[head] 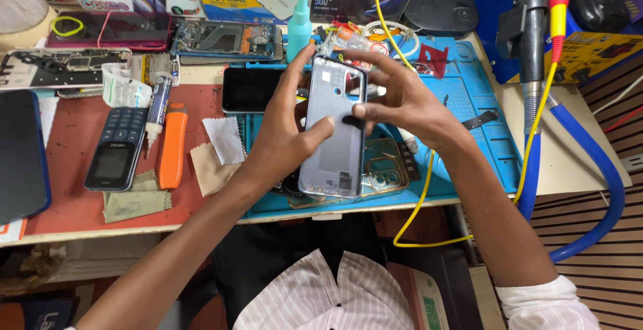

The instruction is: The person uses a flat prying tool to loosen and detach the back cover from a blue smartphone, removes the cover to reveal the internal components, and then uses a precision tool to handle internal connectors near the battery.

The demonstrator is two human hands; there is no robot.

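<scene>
- My left hand (284, 132) grips the grey phone back cover (333, 129) from its left edge, thumb pressed across the cover's inner face and fingers wrapped behind it.
- My right hand (402, 99) clamps the same cover from its right edge, one fingertip on the inner face near the middle and the other fingers curled over the top corner.
- The cover is held upright between both hands, inner side toward me, lifted above the blue work mat (469, 89); the camera cut-out is at its top.
- Directly under the cover, on the mat, lies a clear phone case with a gold rim (387, 166), partly hidden by the cover's lower right corner.
- Just left of the cover, a black phone (249, 89) lies face up at the mat's edge.
- Behind the cover stands a teal squeeze bottle (299, 25); beside it is a clutter of small parts that I cannot make out clearly.
- Further left of the cover, on the red part of the table (74, 149), lie a white wipe (224, 139), an orange-handled tool (173, 146) and a dark keypad phone (115, 148).
- A yellow cable (429, 189) runs down past the cover's right side and loops below the table edge.
- Well right of the cover, a blue hose (596, 162) curves down.
</scene>
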